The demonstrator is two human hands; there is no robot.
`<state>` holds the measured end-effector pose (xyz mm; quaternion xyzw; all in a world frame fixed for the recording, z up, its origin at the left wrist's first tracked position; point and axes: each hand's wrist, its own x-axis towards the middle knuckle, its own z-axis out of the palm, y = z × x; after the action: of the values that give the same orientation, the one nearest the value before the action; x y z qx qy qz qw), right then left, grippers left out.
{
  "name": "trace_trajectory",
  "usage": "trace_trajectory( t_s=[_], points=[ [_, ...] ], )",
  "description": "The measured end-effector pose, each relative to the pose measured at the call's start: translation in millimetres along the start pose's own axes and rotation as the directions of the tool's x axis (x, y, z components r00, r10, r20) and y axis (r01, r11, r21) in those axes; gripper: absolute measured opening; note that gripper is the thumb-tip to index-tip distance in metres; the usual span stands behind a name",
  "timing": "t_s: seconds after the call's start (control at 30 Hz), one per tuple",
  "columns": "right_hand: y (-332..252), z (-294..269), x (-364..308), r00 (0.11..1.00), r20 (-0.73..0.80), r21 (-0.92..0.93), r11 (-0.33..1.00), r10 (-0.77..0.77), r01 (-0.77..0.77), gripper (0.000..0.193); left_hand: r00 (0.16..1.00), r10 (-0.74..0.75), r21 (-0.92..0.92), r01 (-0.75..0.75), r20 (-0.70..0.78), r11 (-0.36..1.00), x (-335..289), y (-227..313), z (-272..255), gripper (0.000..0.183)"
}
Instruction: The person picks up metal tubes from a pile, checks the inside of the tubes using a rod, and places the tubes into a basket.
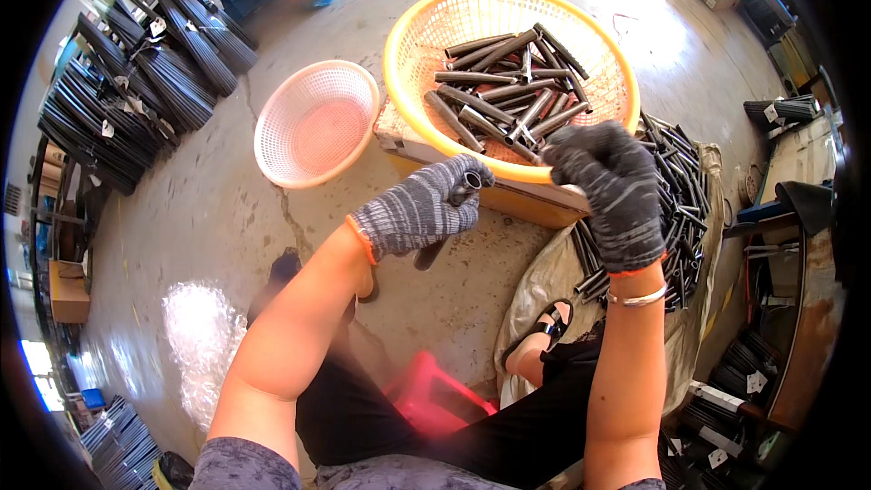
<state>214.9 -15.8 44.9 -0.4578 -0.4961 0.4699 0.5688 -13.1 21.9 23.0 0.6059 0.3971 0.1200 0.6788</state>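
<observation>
My left hand (422,204), in a grey knitted glove with an orange cuff, is closed around a short dark metal tube (426,255). One open end of the tube shows by the thumb and the other sticks out below the fist. My right hand (612,191), gloved alike, is at the near right rim of a yellow plastic basket (399,82). Its fingers are curled together, and what they pinch, if anything, is too small to tell. Inside the basket lie several short dark tubes (494,91), piled loosely at different angles.
The basket rests on a cardboard box (526,200). Left of it, a pale pink basket (318,122) stands on the concrete floor. More cut tubes (680,209) lie heaped on a beige sheet (544,286) to the right. Bundles of long rods (181,82) lean at far left; clear plastic wrap (195,345) lies nearer.
</observation>
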Motion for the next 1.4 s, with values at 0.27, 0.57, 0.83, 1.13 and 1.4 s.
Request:
trace_trajectory(
  t_s=[0.27, 0.57, 0.83, 1.13, 1.4],
  points=[
    [8, 20, -14, 0.915, 0.346, -0.325, 0.889, -0.205, 0.322, 0.017, 0.989, 0.114, 0.233, -0.089, -0.098, 0.968, 9, -1, 9, 0.047],
    [16, 37, -17, 0.827, 0.478, -0.428, 0.744, -0.295, 0.513, 0.017, 0.88, 0.474, 0.442, -0.416, -0.024, 0.794, 10, -8, 9, 0.053],
    [17, 26, -12, 0.97, 0.128, -0.233, 0.944, -0.207, 0.232, 0.012, 0.981, 0.195, 0.036, -0.195, 0.018, 0.98, 5, 0, 3, 0.048],
    [11, 21, -9, 0.999, -0.034, 0.015, 0.999, -0.036, 0.037, 0.01, 0.982, 0.188, -0.023, -0.188, -0.007, 0.982, -1, 11, 8, 0.041],
    [7, 11, -13, 0.994, 0.076, -0.14, 0.988, 0.082, -0.07, 0.009, 0.981, 0.193, -0.14, -0.194, -0.026, 0.971, -1, 7, 1, 0.032]
  ],
)
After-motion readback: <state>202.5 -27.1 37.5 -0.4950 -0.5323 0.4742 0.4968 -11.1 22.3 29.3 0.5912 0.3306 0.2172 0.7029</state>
